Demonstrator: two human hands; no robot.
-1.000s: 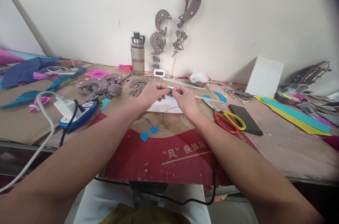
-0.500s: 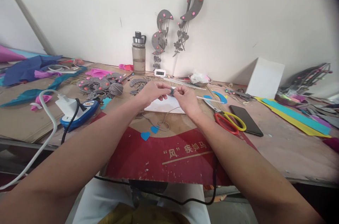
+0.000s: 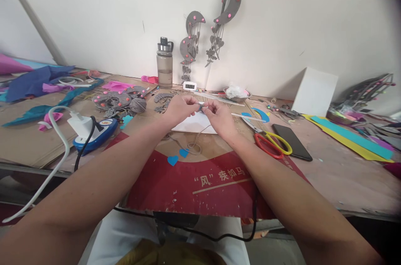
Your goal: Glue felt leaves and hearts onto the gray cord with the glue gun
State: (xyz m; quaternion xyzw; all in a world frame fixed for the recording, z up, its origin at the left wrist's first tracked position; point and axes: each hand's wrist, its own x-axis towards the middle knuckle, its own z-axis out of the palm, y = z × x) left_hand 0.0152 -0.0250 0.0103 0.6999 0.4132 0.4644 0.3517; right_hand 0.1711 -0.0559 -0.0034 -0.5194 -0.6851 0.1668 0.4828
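Observation:
My left hand (image 3: 181,110) and my right hand (image 3: 221,117) meet over a white sheet (image 3: 194,125), fingertips pinched together. Between them sits a small dark grey piece (image 3: 201,107), mostly covered by the fingers, so its shape is unclear. A thin grey cord (image 3: 194,148) runs from beneath my right hand and curls on the cardboard. Beside its loop lie two blue paper hearts (image 3: 172,160). To the right of my right hand are scissors (image 3: 272,144) with one red and one yellow handle.
A black phone (image 3: 293,143) lies beyond the scissors. At the left stands a blue power strip (image 3: 94,137) with a white plug. A water bottle (image 3: 164,64), a small clock (image 3: 189,86) and hanging grey moon ornaments (image 3: 230,8) are at the back.
Both hands stay pinched together; the small piece has shifted slightly left and shows less between the fingertips. Things on the table lie as before.

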